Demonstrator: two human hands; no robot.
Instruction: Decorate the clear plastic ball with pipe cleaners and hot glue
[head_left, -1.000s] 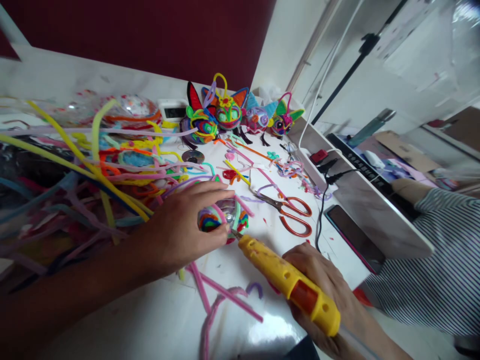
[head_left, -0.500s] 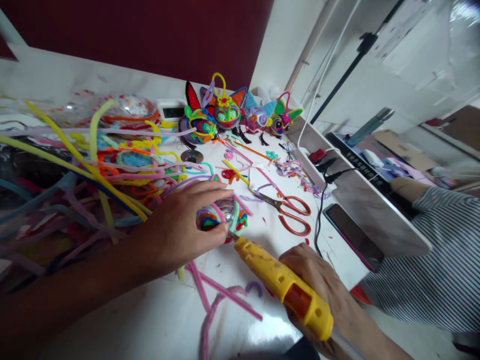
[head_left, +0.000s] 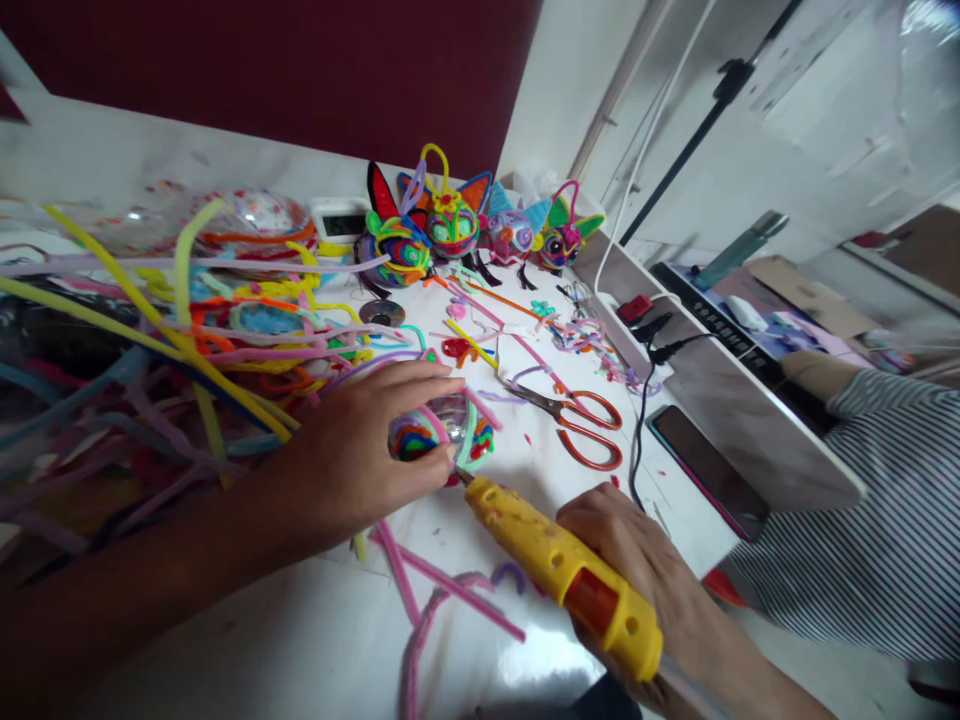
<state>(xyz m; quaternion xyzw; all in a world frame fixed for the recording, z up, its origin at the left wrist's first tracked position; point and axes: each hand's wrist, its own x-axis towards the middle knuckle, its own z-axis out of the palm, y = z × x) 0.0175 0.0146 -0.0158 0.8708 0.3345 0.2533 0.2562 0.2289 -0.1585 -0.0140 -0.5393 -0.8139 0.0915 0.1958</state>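
We have a clear ball (head_left: pixel 455 416) low on the white tabletop (head_left: pixel 315 635), partly hidden under our left hand (head_left: pixel 364 455). Coils of rainbow-coloured fuzzy stem cover its sides, and pink and pale green strips cross its clear middle. Our left hand is half open around it, thumb on the near side and fingers over the far side, holding it between them. Our right hand (head_left: pixel 626 545) is closed around a yellow glue gun (head_left: pixel 555 560), though the gun's body hides some of the grip. We have its metal nozzle right by our left thumb at the ball's near edge; we cannot tell whether it touches.

Nearer to us lie loose pink stems (head_left: pixel 450 587) and a small purple curl (head_left: pixel 510 577). To the right of the ball we have scissors (head_left: pixel 562 412) with orange handles, their blades slightly apart, and beyond them a dark phone (head_left: pixel 706 472) beside a low partition (head_left: pixel 757 400). A big tangle of coloured stems (head_left: pixel 225 345) fills our left side. Along the back stand four eared ornaments (head_left: pixel 454 230) in a row, next to a small white display (head_left: pixel 343 222). Past the partition, we see a person's striped sleeve (head_left: pixel 885 500) and forearm.
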